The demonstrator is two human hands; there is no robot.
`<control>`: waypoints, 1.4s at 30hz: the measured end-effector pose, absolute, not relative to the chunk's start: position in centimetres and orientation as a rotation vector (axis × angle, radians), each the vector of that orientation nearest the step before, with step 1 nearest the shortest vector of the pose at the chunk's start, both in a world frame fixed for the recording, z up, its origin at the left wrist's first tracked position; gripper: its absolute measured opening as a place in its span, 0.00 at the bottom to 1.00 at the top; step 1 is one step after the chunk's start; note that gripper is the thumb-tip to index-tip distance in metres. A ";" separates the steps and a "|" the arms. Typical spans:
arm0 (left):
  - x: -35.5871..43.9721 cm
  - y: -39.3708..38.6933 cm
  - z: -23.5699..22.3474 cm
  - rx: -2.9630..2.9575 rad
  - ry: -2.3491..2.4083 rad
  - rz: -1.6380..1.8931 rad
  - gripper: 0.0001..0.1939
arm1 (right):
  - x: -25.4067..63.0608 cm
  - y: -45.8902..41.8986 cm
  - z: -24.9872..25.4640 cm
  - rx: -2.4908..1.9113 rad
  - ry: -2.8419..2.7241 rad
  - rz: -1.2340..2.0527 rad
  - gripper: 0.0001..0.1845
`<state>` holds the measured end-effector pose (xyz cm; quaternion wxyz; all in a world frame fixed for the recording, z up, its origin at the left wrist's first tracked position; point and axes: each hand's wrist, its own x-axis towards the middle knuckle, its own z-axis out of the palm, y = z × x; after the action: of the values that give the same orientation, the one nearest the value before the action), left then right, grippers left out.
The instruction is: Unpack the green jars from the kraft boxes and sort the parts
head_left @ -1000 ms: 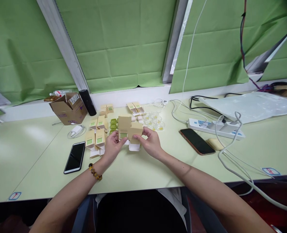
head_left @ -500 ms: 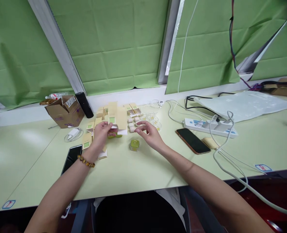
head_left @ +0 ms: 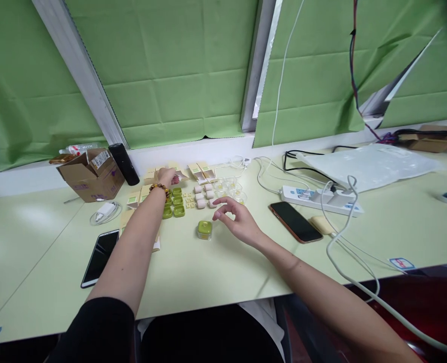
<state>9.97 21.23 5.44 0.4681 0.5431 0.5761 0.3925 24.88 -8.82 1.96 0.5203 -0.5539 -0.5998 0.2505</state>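
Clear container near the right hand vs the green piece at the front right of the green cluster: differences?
Build: the container has a green top over a clear body; the green piece is green throughout and looks hollow-topped.
Placement: the container stands apart; the green piece sits among similar ones.
Shared: squarish outline, similar green, both on the table.

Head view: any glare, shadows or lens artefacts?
Head view: whitish glare on the flat pale-green tabletop, left end; head view: dark shadow on the creased green blind at far left; head view: blackened upper-right corner.
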 end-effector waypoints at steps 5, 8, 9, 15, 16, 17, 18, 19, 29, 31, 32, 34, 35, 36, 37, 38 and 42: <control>11.7 22.7 3.9 1.343 1.468 0.828 0.23 | 24.5 -8.8 2.0 -1.335 -1.445 0.622 0.11; 12.3 23.5 3.4 1.387 1.484 0.766 0.23 | 24.3 -8.7 1.7 -1.315 -1.497 0.587 0.11; 12.4 23.7 3.3 1.406 1.487 0.748 0.23 | 24.3 -8.7 1.6 -1.310 -1.518 0.563 0.11; 12.1 23.8 2.9 1.545 1.527 0.737 0.23 | 24.4 -8.8 1.5 -1.333 -1.581 0.452 0.11; 12.0 23.6 2.9 1.571 1.528 0.747 0.23 | 24.4 -8.8 1.5 -1.335 -1.580 0.446 0.10; 11.8 23.4 2.9 1.595 1.527 0.756 0.22 | 24.4 -8.7 1.4 -1.337 -1.579 0.441 0.10; 11.7 23.2 3.0 1.619 1.524 0.763 0.22 | 24.4 -8.7 1.4 -1.341 -1.579 0.438 0.10; 11.6 22.9 3.1 1.643 1.519 0.772 0.22 | 24.4 -8.6 1.3 -1.346 -1.581 0.433 0.10; 9.5 14.4 6.5 1.995 1.243 0.891 0.20 | 25.8 -8.1 0.9 -1.542 -1.748 0.395 0.11; 8.2 10.6 6.7 2.153 1.028 0.861 0.17 | 25.7 -8.1 0.9 -1.572 -1.846 0.396 0.18; 7.4 8.6 6.6 2.245 0.928 0.843 0.16 | 25.5 -8.1 0.8 -1.587 -1.887 0.387 0.23; 5.6 4.8 6.0 2.370 0.811 0.792 0.16 | 25.0 -8.0 0.4 -1.622 -1.950 0.365 0.29; 4.7 3.2 5.5 2.400 0.791 0.741 0.16 | 24.6 -7.9 0.1 -1.638 -1.972 0.355 0.30; 3.8 1.8 4.9 2.407 0.795 0.700 0.16 | 24.3 -7.8 -0.2 -1.648 -1.986 0.350 0.29; 3.0 0.7 4.3 2.405 0.802 0.656 0.17 | 24.1 -7.7 -0.5 -1.646 -1.992 0.354 0.28; 2.2 -0.1 3.7 2.411 0.806 0.627 0.18 | 23.8 -7.5 -0.8 -1.630 -1.995 0.364 0.26; 0.8 -1.1 1.3 2.431 0.824 0.612 0.17 | 23.3 -7.2 -1.8 -1.513 -1.966 0.418 0.24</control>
<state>0.80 -1.09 1.27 0.2490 0.8923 0.3023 0.2245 23.28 -7.19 -1.77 0.3077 -0.5723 -0.7435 0.1582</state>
